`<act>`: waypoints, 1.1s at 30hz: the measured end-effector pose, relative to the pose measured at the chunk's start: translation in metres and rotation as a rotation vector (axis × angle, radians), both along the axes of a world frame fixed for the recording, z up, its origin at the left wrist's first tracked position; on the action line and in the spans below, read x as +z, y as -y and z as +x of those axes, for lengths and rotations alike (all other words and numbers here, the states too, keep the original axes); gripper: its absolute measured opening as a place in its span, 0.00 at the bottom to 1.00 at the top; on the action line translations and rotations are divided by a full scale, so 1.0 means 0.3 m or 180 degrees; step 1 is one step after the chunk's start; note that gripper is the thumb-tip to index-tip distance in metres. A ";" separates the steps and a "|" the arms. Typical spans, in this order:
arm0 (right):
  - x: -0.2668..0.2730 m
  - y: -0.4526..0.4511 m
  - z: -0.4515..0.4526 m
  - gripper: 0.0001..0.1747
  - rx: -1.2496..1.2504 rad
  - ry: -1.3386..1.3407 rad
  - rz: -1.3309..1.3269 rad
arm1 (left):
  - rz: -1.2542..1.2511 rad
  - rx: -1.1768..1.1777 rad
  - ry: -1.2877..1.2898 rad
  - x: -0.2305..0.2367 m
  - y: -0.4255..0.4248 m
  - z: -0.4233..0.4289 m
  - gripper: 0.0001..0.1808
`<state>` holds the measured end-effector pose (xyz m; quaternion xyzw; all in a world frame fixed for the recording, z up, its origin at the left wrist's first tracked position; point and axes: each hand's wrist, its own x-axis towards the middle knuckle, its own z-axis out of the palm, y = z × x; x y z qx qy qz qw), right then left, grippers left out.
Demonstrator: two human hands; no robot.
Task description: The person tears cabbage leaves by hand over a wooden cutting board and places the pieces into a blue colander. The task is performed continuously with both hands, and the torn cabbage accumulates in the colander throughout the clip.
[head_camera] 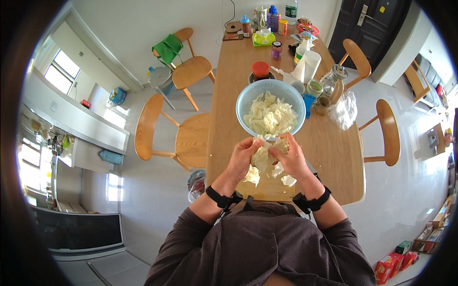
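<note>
My left hand (244,157) and my right hand (291,157) grip pale cabbage leaves (262,157) between them, just in front of a light-blue plastic colander (240,113). Torn cabbage leaves (272,114) fill the middle of the colander. Beneath my hands lies a wooden cutting board (270,192) with loose cabbage pieces (252,176) on it. Part of what looks like a knife blade shows beside my right wrist, mostly hidden. Both wrists wear black straps with small devices.
Behind the colander stands a red-lidded jar (260,70). Right of it are a paper towel roll (312,66), a glass pitcher (336,77), a blue plastic object (308,105) and a clear plastic bag (343,111). Wooden chairs (193,139) flank the wooden table (332,153).
</note>
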<state>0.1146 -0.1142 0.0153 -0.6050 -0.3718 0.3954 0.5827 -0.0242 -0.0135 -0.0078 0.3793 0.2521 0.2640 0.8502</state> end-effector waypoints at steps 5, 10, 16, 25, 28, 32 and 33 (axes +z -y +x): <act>-0.014 0.001 0.012 0.13 -0.0412 0.0976 0.0294 | 0.0728 -0.0462 -0.0431 0.013 -0.017 -0.009 0.11; -0.045 -0.023 -0.013 0.10 -0.1177 0.1040 0.0849 | 0.0845 -0.0750 -0.0386 0.070 0.004 0.002 0.13; -0.016 -0.046 0.027 0.09 -0.1935 -0.1199 0.1477 | 0.0267 -0.0517 0.0077 0.076 0.033 0.022 0.14; -0.040 -0.013 -0.032 0.05 -0.0546 0.0456 0.0215 | 0.0569 -0.0031 -0.0317 0.041 0.038 0.032 0.11; -0.026 0.003 -0.034 0.09 -0.0567 0.1438 0.0858 | 0.0900 -0.0104 -0.0431 0.034 0.039 0.028 0.10; 0.006 0.026 0.023 0.09 0.0376 0.1807 0.0138 | 0.0967 -0.0408 -0.0652 0.030 0.010 -0.023 0.08; 0.014 0.036 0.044 0.09 0.0724 0.1772 -0.0139 | 0.0856 -0.0572 -0.0798 0.031 0.001 -0.037 0.07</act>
